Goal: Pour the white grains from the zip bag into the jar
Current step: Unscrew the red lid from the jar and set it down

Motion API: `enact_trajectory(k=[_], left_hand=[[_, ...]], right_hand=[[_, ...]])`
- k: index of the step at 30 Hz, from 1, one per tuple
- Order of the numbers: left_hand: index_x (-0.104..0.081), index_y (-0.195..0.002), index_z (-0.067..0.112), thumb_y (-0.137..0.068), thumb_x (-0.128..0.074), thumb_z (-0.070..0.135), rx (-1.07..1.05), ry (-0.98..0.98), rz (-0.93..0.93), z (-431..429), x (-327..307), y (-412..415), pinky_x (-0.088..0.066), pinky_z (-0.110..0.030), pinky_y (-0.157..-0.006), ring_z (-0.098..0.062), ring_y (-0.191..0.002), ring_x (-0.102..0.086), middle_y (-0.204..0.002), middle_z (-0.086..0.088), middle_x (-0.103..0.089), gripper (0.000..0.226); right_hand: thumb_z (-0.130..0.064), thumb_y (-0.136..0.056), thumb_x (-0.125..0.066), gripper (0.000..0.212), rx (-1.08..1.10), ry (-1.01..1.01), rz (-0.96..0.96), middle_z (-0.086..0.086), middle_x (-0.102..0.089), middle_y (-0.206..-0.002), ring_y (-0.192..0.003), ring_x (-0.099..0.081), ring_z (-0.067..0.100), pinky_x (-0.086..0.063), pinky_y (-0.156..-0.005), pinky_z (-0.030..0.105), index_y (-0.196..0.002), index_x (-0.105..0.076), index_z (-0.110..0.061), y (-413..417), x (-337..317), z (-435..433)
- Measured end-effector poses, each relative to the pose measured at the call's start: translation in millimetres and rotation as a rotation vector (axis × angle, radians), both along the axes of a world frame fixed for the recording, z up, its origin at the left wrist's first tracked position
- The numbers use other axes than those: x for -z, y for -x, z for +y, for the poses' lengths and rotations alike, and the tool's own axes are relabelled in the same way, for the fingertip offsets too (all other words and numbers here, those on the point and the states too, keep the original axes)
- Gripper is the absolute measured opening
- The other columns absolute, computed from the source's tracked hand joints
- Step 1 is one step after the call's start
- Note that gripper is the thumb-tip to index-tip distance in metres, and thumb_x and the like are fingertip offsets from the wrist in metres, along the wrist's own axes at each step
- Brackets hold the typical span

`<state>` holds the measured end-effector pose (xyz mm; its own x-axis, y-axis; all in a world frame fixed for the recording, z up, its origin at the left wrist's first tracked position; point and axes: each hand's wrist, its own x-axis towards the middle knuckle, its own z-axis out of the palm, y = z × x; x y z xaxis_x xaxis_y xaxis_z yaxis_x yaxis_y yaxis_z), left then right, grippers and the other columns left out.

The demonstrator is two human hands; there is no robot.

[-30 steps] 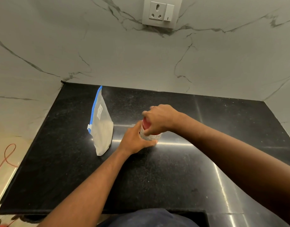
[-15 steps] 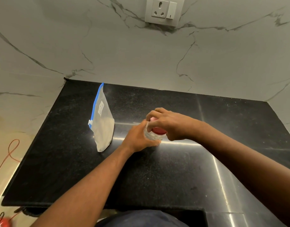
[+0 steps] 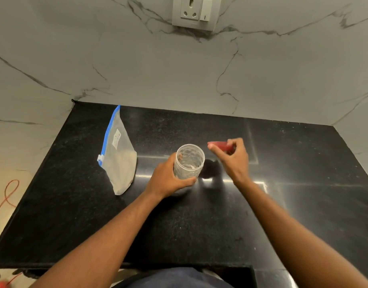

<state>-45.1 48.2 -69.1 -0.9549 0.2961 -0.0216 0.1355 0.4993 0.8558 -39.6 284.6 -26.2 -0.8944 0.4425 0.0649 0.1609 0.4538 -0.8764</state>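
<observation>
Nearest, the left hand (image 3: 168, 179) wraps fingers and thumb around the lower wall of the clear jar (image 3: 189, 163). The jar stands upright on the black counter (image 3: 199, 225), its mouth uncovered. Just beyond, at the jar's 2 o'clock, the right hand (image 3: 234, 161) pinches the red lid (image 3: 219, 146) between thumb and fingertips, raised off the counter and clear of the rim.

The zip bag (image 3: 118, 154) sits at the jar's 9 o'clock, near the left hand but not touching it. Its long axis runs from 6 toward 12 o'clock, with the blue zip strip (image 3: 109, 132) along the edge turned away from the jar and the white grains (image 3: 125, 171) settled in its nearer half.

The bag lies closer to the left hand, but that hand is occupied with the jar. So the right hand probably has to set the lid down at 3 o'clock first. The bag's zipped edge will likely need turning toward the jar before pouring.

Farthest, a socket (image 3: 192, 12) is set in the marble wall (image 3: 283, 69).
</observation>
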Motion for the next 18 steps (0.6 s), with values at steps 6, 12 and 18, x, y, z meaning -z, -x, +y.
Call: enact_trajectory(k=[6, 12, 18], left_hand=[[-0.049, -0.144, 0.035, -0.061, -0.087, 0.075, -0.017, 0.018, 0.012, 0.5, -2.8, -4.9, -0.058, -0.034, -0.1, -0.005, -0.119, -0.065, -0.135, 0.015, -0.067, 0.099], [-0.039, -0.151, 0.037, -0.057, -0.092, 0.071, -0.007, 0.014, 0.002, -2.7, -14.5, 3.3, -0.051, -0.043, -0.112, -0.01, -0.135, -0.052, -0.15, 0.008, -0.051, 0.113], [-0.037, -0.153, 0.04, -0.079, -0.086, 0.055, -0.043, -0.061, 0.054, -22.9, -54.7, -20.0, -0.048, -0.009, -0.091, 0.009, -0.118, -0.056, -0.161, 0.005, -0.035, 0.09]], right_hand=[[-0.049, -0.074, -0.089, 0.048, -0.093, -0.238, -0.143, -0.01, -0.051, -0.109, -0.099, -0.058, 0.014, -0.045, -0.076, 0.017, -0.095, -0.051, -0.027, -13.8, 63.3, -0.9], [-0.034, -0.079, -0.087, 0.068, -0.187, -0.314, -0.228, 0.003, -0.046, -0.14, -0.13, -0.046, 0.023, -0.041, -0.101, 0.032, -0.135, -0.051, -0.019, -8.7, 50.8, -0.5], [-0.02, -0.088, -0.079, 0.051, -0.075, -0.132, 0.134, -0.004, -0.056, -0.132, -0.117, -0.057, 0.013, -0.051, -0.091, 0.021, -0.132, -0.054, -0.025, -14.9, -28.2, -26.4]])
